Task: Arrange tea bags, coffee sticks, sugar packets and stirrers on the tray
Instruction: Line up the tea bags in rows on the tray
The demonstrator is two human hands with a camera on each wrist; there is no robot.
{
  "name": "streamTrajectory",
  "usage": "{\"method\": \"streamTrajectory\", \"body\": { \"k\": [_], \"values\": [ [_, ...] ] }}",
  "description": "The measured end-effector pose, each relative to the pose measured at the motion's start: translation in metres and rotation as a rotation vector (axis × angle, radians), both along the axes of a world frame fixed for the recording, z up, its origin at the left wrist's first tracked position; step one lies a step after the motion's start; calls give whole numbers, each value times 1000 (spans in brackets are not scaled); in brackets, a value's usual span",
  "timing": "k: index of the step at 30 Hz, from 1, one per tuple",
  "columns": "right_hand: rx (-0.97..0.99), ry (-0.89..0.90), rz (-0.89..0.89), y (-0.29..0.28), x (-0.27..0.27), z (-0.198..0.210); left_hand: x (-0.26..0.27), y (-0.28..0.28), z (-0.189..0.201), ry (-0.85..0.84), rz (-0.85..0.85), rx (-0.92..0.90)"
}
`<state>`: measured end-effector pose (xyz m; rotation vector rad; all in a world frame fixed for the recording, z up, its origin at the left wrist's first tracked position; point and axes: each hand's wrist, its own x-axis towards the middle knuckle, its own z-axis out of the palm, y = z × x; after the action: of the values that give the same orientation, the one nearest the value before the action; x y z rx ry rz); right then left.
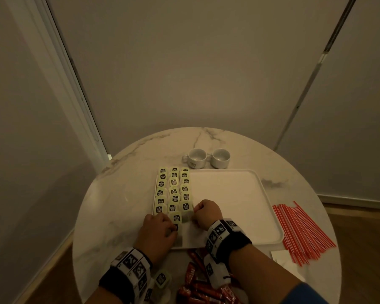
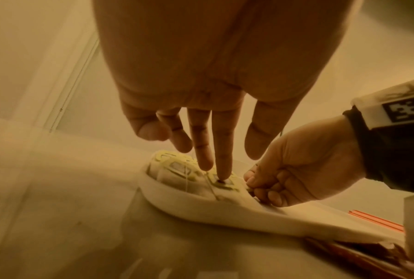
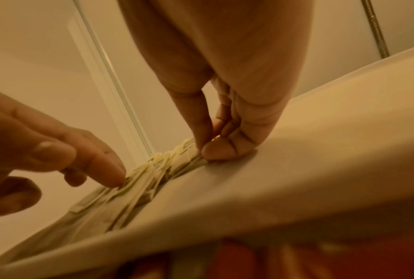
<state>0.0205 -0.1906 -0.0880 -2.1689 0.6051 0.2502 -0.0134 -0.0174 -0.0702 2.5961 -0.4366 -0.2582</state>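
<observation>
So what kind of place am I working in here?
Probably a hotel room or lounge corner being stocked for hot drinks: a small round marble table against plain walls, two white cups, and a white tray holding rows of tea bags.

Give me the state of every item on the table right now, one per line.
Tray: flat on table, left part filled, rest bare.
Tea bags: in three rows on tray.
Left hand: fingertip pressing a tea bag.
Right hand: pinching a tea bag's edge.
Cups: upright, look empty, off tray.
Stirrers: piled beside tray.
Coffee sticks: heaped off tray.
</observation>
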Motion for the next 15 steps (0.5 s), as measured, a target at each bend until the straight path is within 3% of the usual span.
{"method": "streamTrajectory", "body": {
  "k": [6,15],
  "values": [
    [-100,30,-33,0,5,-3,-2,2,-2,-16,-25,64],
    [-123,108,57,0,10,-5,-1,4,-6,-44,-42,44]
  ]
}}
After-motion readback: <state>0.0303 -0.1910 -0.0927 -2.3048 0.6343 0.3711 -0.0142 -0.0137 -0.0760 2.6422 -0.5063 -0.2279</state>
